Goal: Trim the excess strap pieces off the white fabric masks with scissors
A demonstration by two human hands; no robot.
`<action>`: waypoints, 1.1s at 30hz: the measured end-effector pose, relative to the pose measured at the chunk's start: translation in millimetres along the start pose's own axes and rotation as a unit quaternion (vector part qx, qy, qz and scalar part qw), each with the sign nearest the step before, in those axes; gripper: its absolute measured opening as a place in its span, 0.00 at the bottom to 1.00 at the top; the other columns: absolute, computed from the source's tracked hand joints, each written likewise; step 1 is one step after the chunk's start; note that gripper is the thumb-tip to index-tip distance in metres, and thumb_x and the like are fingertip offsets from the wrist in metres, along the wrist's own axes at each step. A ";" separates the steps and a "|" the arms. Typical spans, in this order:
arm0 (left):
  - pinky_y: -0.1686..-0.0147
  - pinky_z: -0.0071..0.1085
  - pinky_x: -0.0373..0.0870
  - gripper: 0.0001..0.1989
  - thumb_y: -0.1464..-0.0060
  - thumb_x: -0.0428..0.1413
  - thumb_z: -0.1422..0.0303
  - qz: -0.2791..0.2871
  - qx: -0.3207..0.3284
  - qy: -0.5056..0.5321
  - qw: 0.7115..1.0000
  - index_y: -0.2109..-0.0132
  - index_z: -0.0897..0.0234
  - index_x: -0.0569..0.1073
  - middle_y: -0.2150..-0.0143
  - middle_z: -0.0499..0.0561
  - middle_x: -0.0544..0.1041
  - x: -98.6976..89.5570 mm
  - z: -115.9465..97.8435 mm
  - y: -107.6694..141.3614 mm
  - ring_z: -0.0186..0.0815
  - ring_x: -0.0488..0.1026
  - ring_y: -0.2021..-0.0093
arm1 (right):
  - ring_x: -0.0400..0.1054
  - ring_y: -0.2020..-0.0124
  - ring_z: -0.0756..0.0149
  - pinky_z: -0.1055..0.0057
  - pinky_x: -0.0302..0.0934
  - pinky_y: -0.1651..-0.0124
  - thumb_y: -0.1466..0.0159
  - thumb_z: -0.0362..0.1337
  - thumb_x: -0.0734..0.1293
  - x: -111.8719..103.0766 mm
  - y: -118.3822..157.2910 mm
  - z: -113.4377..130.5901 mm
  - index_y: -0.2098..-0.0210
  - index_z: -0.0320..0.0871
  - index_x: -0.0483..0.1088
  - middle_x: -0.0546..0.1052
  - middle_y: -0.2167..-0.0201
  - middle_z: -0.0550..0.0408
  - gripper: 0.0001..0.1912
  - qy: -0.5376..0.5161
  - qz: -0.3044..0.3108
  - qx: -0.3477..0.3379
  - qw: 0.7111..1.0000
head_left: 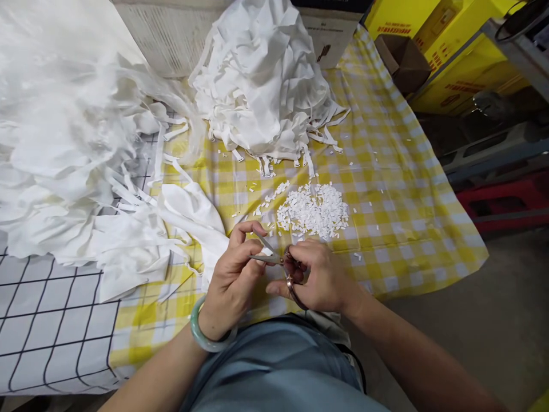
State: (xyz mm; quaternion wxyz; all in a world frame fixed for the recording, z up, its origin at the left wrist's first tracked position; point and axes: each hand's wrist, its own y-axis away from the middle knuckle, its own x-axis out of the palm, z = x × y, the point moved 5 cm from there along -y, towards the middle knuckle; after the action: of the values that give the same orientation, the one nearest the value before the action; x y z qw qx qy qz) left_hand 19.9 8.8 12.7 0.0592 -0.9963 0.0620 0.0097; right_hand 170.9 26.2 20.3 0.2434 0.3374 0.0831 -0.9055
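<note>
My right hand (319,274) is closed around the handles of a small pair of scissors (281,259), fingers through the loops. The blades are spread and point left, with the white end of a strap (267,250) between them. My left hand (238,266), wearing a green bangle, is closed in a pinch on that strap. A white fabric piece (193,220) lies against the left hand and partly behind it. Just beyond the hands is a heap of small white cut-off bits (315,209) on the checked cloth.
Behind the bits stands a tall pile of white fabric pieces with straps (266,86), in front of a cardboard box (171,40). More white fabric (64,160) spreads over the left side. The yellow checked tablecloth (398,229) ends at the right, near yellow boxes (463,80).
</note>
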 end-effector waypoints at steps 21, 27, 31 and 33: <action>0.47 0.40 0.63 0.17 0.35 0.51 0.59 0.047 0.001 -0.050 0.998 0.70 0.62 0.73 0.61 0.56 0.70 19.3 0.5 -23.1 0.44 0.63 0.48 | 0.48 0.83 0.76 0.75 0.43 0.79 0.45 0.55 0.72 -9.2 16.9 -31.9 0.86 0.41 0.60 0.59 0.87 0.64 0.29 -0.022 -0.015 0.158 0.987; 0.45 0.38 0.63 0.15 0.35 0.50 0.63 0.042 -0.010 -0.050 0.998 0.69 0.62 0.73 0.62 0.56 0.70 18.9 -2.4 -20.4 0.43 0.63 0.46 | 0.65 0.78 0.70 0.73 0.61 0.74 0.46 0.54 0.74 -12.1 26.5 -45.3 0.76 0.42 0.71 0.72 0.81 0.59 0.21 -0.248 -0.098 0.224 0.937; 0.40 0.41 0.63 0.13 0.33 0.47 0.67 0.092 0.027 -0.040 0.995 0.60 0.63 0.76 0.52 0.59 0.74 23.2 -34.2 -2.8 0.43 0.64 0.40 | 0.75 0.62 0.59 0.62 0.71 0.55 0.45 0.50 0.75 6.7 19.6 -20.1 0.62 0.48 0.78 0.80 0.65 0.53 0.16 -0.370 -0.055 0.133 0.918; 0.37 0.45 0.60 0.13 0.33 0.46 0.67 0.129 0.074 -0.055 0.987 0.53 0.62 0.75 0.47 0.60 0.75 23.0 -49.0 4.9 0.45 0.64 0.37 | 0.75 0.65 0.59 0.62 0.72 0.57 0.44 0.50 0.74 13.2 18.7 -11.6 0.65 0.50 0.79 0.80 0.67 0.54 0.13 -0.381 -0.069 0.115 0.915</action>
State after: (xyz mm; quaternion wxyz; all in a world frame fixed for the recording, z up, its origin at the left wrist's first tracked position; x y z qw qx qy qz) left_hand 42.7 -4.8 60.1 0.1347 -0.9707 0.1876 0.0669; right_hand 178.2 8.6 3.2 0.1535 -0.0136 -0.0975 -0.9832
